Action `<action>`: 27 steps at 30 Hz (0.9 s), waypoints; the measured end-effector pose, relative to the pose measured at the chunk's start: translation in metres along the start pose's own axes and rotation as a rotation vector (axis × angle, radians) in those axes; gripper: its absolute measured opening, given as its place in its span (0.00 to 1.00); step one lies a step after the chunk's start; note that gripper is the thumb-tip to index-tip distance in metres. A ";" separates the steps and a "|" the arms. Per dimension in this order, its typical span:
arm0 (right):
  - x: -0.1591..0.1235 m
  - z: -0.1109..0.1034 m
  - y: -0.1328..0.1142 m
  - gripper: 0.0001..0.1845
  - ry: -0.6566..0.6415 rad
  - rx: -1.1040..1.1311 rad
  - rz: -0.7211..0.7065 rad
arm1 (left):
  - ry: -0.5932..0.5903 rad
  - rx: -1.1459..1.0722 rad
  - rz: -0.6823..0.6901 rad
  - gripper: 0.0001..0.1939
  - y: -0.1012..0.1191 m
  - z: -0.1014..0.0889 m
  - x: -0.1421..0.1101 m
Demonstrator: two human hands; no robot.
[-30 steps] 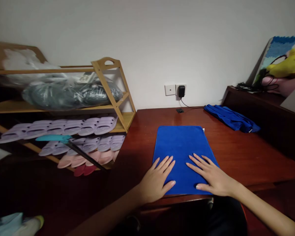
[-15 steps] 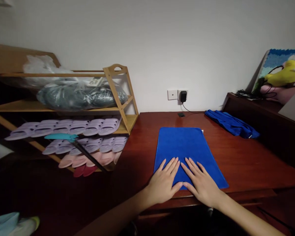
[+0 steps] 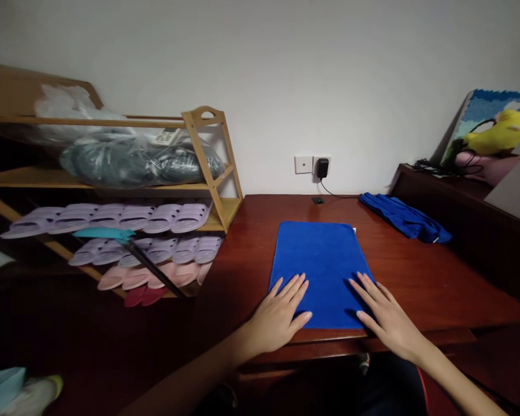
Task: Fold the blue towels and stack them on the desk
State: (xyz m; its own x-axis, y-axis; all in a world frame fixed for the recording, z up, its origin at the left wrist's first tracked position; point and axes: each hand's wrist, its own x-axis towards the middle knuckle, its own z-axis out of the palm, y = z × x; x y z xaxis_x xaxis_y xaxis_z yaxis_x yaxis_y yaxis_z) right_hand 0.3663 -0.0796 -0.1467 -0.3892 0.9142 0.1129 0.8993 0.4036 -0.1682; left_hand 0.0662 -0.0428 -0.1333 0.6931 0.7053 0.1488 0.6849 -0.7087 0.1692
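A blue cloth (image 3: pixel 318 254) lies spread flat on the reddish-brown wooden table (image 3: pixel 251 242), its near edge close to the table's front. Over its near left corner rests my left hand (image 3: pixel 279 315), palm down with the fingers stretched out. My right hand (image 3: pixel 385 312) is at the near right side of the cloth, also palm down, fingers extended and apart; shadows under the fingertips suggest it is slightly raised. Neither hand grips anything. Farther back on the right, a bunched pile of blue cloth (image 3: pixel 403 216) lies on the table.
Left of the table stands a wooden rack (image 3: pixel 216 190) with purple slippers (image 3: pixel 160 216), pink slippers and plastic-wrapped goods (image 3: pixel 130 162). A black adapter (image 3: pixel 323 167) is plugged into the wall. On the right, a dark raised ledge (image 3: pixel 433 188) carries cables and a yellow plush toy (image 3: pixel 502 130).
My hands have moved apart from the middle of the cloth. The right hand has gone to the right edge, the left hand slightly left. The view has shifted a little.
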 end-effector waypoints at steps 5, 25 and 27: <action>-0.007 0.008 0.003 0.37 0.022 -0.011 0.020 | 0.047 0.019 -0.034 0.32 -0.002 0.005 -0.010; 0.151 0.031 0.078 0.42 0.003 0.018 0.216 | -0.005 0.113 -0.452 0.36 -0.104 0.022 0.110; 0.162 0.024 0.080 0.42 0.041 0.003 0.224 | 0.024 0.128 -0.444 0.36 -0.107 0.016 0.120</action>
State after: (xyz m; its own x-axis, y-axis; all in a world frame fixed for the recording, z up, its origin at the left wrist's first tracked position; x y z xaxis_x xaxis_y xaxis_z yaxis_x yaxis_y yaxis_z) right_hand 0.3701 0.1018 -0.1656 -0.1716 0.9788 0.1122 0.9616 0.1912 -0.1969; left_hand 0.0799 0.1172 -0.1491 0.3219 0.9401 0.1121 0.9376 -0.3329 0.0999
